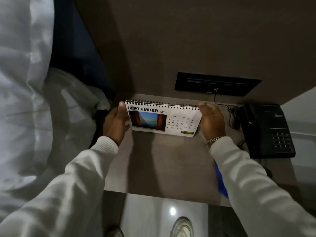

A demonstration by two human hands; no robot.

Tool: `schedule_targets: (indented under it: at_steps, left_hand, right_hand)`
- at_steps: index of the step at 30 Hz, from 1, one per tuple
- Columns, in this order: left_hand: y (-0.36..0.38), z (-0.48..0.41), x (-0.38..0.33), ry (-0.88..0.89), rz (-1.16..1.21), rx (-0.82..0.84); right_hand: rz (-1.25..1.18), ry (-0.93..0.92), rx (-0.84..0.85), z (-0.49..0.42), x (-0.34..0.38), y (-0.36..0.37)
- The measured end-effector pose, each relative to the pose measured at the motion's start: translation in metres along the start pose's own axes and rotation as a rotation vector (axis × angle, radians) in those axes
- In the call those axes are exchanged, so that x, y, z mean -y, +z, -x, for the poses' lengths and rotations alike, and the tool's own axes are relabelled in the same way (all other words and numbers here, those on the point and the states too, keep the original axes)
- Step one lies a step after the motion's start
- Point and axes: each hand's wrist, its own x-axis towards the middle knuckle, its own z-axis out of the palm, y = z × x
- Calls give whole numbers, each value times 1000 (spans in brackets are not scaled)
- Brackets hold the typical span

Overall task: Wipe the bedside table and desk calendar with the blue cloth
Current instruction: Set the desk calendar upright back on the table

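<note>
Left hand (116,124) grips, right hand (212,120) presses flat against the desk calendar (164,117) near the bedside table's (162,165) back edge; a sleeve (248,177) hides most of the blue cloth (221,183).

Head-worn view, steeply down, seemingly near table (162,165)
</note>
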Motion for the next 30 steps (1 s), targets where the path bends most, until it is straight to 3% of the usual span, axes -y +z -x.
schedule_targets:
  at_steps: [6,16,23,30]
  left_hand:
    - [4,-25,-22,-66,-202,16]
    - [26,-74,-46,52,-36,-27]
    - [15,-86,-38,-66,-42,-36]
    - [9,-87,-52,-147,-209,-33]
  right_hand:
    - [-43,15,54,-7,1,-2]
    - [-92,-23,-6,-36,21,22]
    - [-52,-45,-45,-44,19,36]
    - [12,30,-43,-33,32,25]
